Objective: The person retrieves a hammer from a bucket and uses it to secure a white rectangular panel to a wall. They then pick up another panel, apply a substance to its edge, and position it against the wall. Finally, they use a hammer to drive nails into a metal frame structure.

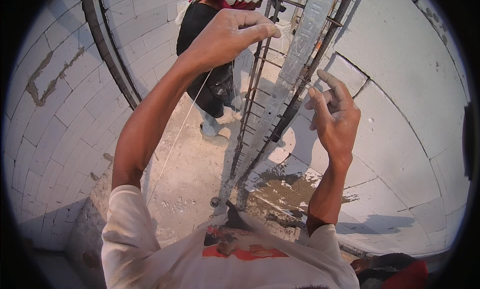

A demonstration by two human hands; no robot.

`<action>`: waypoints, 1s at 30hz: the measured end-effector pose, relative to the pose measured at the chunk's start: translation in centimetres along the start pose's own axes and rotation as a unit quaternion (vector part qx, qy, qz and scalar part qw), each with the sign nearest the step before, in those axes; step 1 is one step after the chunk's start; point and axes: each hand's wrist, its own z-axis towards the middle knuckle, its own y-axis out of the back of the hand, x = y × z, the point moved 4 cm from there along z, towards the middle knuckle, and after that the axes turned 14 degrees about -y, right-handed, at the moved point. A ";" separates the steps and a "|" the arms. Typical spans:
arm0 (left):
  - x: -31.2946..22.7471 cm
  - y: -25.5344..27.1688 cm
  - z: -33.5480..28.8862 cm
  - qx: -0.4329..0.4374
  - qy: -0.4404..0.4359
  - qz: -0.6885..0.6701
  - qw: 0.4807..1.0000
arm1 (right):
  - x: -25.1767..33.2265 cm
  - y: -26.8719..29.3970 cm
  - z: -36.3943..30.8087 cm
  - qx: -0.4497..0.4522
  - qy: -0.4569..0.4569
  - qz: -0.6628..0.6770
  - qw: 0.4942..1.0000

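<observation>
My left hand (235,35) is raised at the upper middle, thumb and forefinger pinched together on a thin white string (192,105). The string slants from behind my wrist down to the lower left; its end is not visible. At the right, my right hand (334,111) is beside the rebar cage (260,74). Its forefinger stands apart from the thumb, the other fingers are partly curled, and nothing shows in its grip. A long grey metal bar (296,59) runs upright along the cage, between its dark rods, left of my right fingertips.
Another person in dark clothing (200,26) stands beyond my left arm. Pale block walls (65,104) rise at left and right (400,89). Wet mortar (287,189) is smeared at the right wall's base. Someone's red garment (407,276) shows at lower right.
</observation>
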 end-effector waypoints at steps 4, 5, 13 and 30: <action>0.9 -0.7 0.4 -0.037 -0.039 -0.033 0.998 | -0.4 -0.1 -0.1 -0.011 -0.004 -0.029 1.000; 1.0 -0.7 0.2 -0.055 -0.037 -0.038 0.997 | -0.4 -0.1 -0.3 -0.018 -0.013 -0.031 0.999; 2.4 -0.7 -0.2 -0.115 -0.052 -0.061 0.990 | -1.1 -0.6 -2.0 -0.025 -0.071 -0.069 0.995; 3.7 -2.3 1.0 -0.103 -0.046 -0.096 0.989 | -1.6 -1.3 -3.2 -0.037 -0.083 -0.069 0.993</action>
